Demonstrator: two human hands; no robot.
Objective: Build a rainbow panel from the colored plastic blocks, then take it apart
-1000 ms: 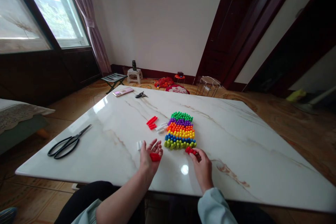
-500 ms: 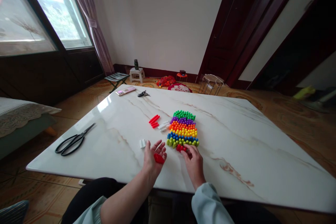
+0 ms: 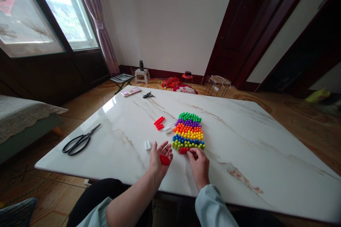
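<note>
My left hand (image 3: 156, 162) is palm up with its fingers loosely curled, holding small glossy red pieces (image 3: 164, 160) in the palm. To its right, my right hand (image 3: 200, 166) pinches at the right end of a short row of red beads (image 3: 183, 150). Those beads lie against the near edge of a block of beads (image 3: 189, 135) banded in green, purple, orange, yellow, blue and olive. What exactly sits between my right fingertips is mostly hidden. Red sticks (image 3: 160, 122) and white sticks (image 3: 168, 128) rest left of the block. White pieces (image 3: 147, 145) lie beside my left hand.
Black-handled scissors (image 3: 81, 141) lie at the left of the marble-patterned table (image 3: 239, 131). Toward the far edge are a pink phone (image 3: 130, 92) and dark clippers (image 3: 148, 95). Beyond it stand a white stool (image 3: 142, 76) and a round stool (image 3: 217, 81).
The view has shifted slightly left. My right fingers have moved a little to the right end of the red beads, which now show more clearly. My left hand still cups the red pieces.
</note>
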